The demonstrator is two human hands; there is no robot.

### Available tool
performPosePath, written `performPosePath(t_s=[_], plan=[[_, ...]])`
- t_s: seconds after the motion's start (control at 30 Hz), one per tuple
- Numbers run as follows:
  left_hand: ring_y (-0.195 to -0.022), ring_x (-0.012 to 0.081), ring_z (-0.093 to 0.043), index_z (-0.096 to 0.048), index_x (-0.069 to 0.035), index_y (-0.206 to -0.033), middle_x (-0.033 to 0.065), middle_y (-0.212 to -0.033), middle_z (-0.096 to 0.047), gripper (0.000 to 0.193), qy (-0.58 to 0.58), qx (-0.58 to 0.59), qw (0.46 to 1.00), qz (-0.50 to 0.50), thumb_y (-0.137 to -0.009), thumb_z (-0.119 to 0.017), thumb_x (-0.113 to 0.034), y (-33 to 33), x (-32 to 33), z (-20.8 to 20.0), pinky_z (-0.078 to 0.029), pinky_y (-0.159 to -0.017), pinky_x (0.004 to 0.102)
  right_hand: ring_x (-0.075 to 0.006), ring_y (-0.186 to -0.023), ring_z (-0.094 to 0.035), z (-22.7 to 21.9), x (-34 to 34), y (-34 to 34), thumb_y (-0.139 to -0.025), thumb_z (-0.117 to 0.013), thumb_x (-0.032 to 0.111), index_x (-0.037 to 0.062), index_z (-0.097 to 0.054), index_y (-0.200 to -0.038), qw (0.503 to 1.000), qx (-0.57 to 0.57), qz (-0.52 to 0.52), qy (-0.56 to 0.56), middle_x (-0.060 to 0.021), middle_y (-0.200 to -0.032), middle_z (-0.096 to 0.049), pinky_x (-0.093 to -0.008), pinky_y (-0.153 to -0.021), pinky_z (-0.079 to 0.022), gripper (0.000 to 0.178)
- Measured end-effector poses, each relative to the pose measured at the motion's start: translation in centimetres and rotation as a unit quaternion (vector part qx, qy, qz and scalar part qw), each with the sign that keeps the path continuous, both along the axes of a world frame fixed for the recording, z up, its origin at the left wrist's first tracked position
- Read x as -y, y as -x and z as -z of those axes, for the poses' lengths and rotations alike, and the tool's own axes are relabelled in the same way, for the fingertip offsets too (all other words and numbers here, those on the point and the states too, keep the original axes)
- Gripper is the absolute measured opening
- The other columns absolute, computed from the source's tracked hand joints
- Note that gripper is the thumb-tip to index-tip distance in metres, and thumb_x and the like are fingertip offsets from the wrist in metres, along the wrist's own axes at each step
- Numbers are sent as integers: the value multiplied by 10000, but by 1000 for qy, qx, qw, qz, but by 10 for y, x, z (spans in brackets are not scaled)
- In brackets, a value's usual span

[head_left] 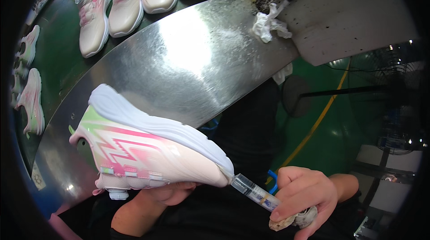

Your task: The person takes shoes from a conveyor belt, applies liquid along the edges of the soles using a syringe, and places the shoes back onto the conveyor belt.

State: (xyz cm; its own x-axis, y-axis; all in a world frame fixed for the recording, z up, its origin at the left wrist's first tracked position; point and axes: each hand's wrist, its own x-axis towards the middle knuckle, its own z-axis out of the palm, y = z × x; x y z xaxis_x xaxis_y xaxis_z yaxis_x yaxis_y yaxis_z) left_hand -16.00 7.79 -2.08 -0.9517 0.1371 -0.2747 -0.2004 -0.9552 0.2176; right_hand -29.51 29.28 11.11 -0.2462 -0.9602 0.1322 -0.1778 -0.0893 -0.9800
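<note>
A pink, white and green sneaker (154, 150) lies on its side in the air, its thick white sole turned up and its toe toward the right. From below, my left hand (172, 193) grips it near the toe; most of the fingers are hidden behind the shoe. My right hand (309, 190) is closed round a clear syringe (254, 191). The syringe's narrow tip meets the toe where sole and upper join. A crumpled whitish wad (293, 222) is also held in my right hand, around the syringe's rear end.
Similar sneakers (127, 5) stand in a row on a green surface (58, 56) beyond the shiny metal ledge (179, 65). More shoes (32, 101) are at far left. Crumpled white tissue (268, 25) sits by a stained grey panel (349, 16). A fan (396, 83) stands at right.
</note>
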Motion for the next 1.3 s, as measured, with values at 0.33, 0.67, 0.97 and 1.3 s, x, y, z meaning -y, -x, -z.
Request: performPosePath(t_s=[0.33,0.67,0.97,1.3], plan=[[-991,220,-596,-457,-162,-1271,79,-1108,-579,705,7,14,1000,-8,-653,-744,22,36,-9,-4,-544,-809,307,-185,-669,-611,-6,-11,0,-719,-786,399,-7,-622,-1043,991,-115,48,38,-42,-877,-687,-325,-570,-334,545],[-1105,244,-590,-432,-196,-1346,55,-1079,-651,690,-43,-16,997,-61,-751,-735,-21,49,-12,-12,-543,-913,322,-114,-490,-436,0,13,-6,-797,-716,319,51,-665,-886,943,-319,80,42,5,-716,-601,-271,-471,-288,287],[-1027,234,-631,-608,-50,-1130,110,-1094,-648,282,-87,-52,994,-40,-851,-649,-57,41,-11,-1,-561,-850,337,-105,-564,-312,26,17,-18,-709,-774,308,205,-694,-904,870,-473,138,31,68,-693,-533,-217,-454,-225,235],[-1195,268,-535,-554,-47,-1219,135,-1181,-611,379,-77,-55,995,-25,-874,-652,-169,41,-9,-10,-555,-856,268,-99,-541,-305,28,19,-23,-693,-784,298,209,-688,-897,850,-507,138,34,79,-678,-524,-219,-468,-232,243]])
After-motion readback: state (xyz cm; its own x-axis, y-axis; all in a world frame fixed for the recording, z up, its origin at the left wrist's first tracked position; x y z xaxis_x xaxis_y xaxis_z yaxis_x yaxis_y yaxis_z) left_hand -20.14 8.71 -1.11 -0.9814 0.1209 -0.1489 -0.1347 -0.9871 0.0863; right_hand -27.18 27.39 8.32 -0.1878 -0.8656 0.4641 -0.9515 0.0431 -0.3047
